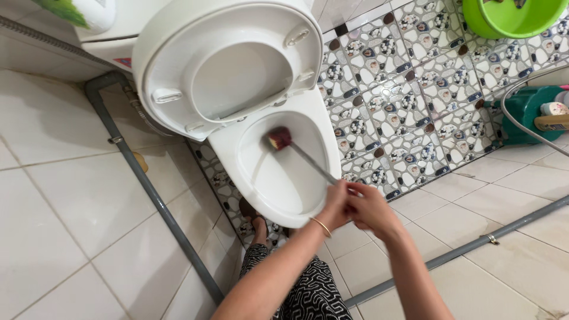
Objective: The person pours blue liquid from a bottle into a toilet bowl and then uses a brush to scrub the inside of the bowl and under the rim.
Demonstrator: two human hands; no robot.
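While both hands' fingers (pixel 355 204) pinch the brush handle (pixel 313 161), its head (pixel 279 138) touches the toilet bowl (pixel 284 178).

The white toilet bowl (pixel 278 178) looked glossy ceramic; the slim brush handle (pixel 312 161) at its four o'clock shone like smooth metal; the pebble-patterned floor tiles (pixel 403 77) were glazed.

Patterned floor (pixel 409 106); toilet (pixel 278 178); green basin (pixel 510 18)

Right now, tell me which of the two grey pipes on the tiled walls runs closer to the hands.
The grey pipe on the right, running low along the wall just beyond the right hand. The other grey pipe slants down the left wall past the toilet, farther off.
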